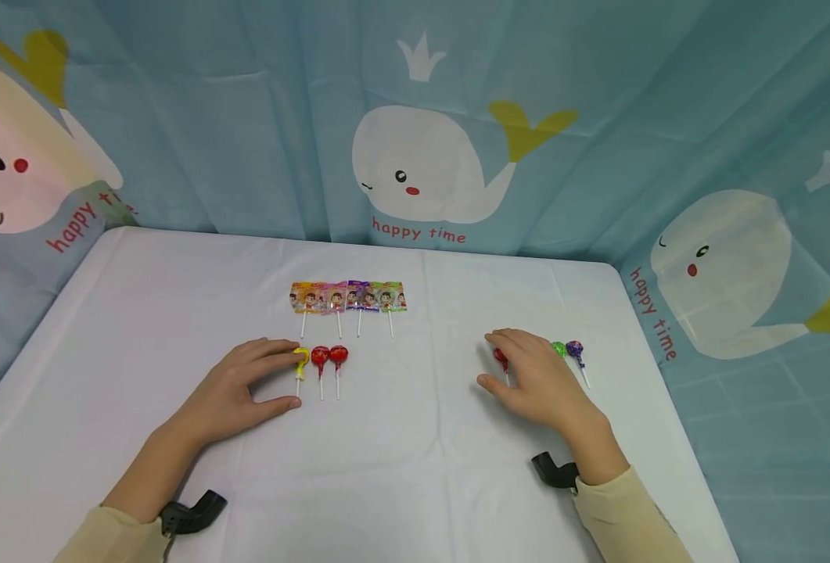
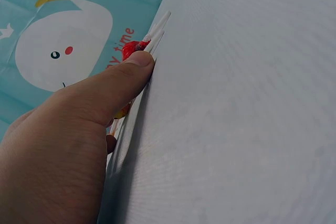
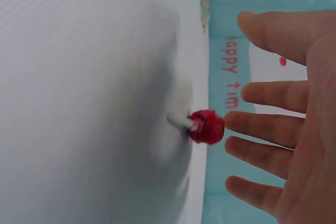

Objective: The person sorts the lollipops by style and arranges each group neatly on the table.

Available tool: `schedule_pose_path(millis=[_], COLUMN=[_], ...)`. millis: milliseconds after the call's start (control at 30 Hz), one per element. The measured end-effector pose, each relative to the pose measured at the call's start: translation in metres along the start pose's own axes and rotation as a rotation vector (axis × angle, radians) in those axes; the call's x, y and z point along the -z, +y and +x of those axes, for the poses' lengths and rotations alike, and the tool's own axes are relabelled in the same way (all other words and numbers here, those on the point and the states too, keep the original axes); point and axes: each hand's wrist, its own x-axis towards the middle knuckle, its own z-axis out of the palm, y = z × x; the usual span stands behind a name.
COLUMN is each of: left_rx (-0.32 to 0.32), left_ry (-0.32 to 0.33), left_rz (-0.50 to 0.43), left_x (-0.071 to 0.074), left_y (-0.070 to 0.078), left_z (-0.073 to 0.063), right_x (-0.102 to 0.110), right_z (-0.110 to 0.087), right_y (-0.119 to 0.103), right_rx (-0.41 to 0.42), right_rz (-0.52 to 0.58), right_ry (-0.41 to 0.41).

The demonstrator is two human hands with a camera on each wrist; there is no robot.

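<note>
A yellow-wrapped lollipop point(image 1: 300, 364) lies on the table at the left end of a short row, beside two red lollipops point(image 1: 320, 356). My left hand point(image 1: 235, 387) has its fingertips right at the yellow candy head, with the thumb out by the lower end of the stick. In the left wrist view the thumb point(image 2: 126, 72) is extended and covers part of the row. My right hand point(image 1: 537, 375) hovers over another red lollipop point(image 3: 207, 127), fingers spread and nothing between them. Beyond its knuckles lie a green lollipop point(image 1: 558, 349) and a purple lollipop point(image 1: 575, 349).
Several flat-wrapped lollipops, orange point(image 1: 307, 298), pink, purple point(image 1: 362, 296) and green point(image 1: 392, 297), stand in a row farther back on the white tablecloth point(image 1: 400, 461). A blue whale-print curtain point(image 1: 260, 117) hangs behind the table. Both wrists wear a black camera mount point(image 1: 193, 513).
</note>
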Motion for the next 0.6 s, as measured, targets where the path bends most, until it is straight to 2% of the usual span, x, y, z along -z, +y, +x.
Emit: schedule_pose_path(millis=[600], left_rx=[-0.009], left_ry=[0.011], left_rz=[-0.004], left_x=[-0.001], left_y=[0.0], left_z=[0.0], right_x=[-0.001], right_z=[-0.017], right_y=[0.013], right_rx=[-0.049], right_rz=[-0.006], right_ry=[-0.057])
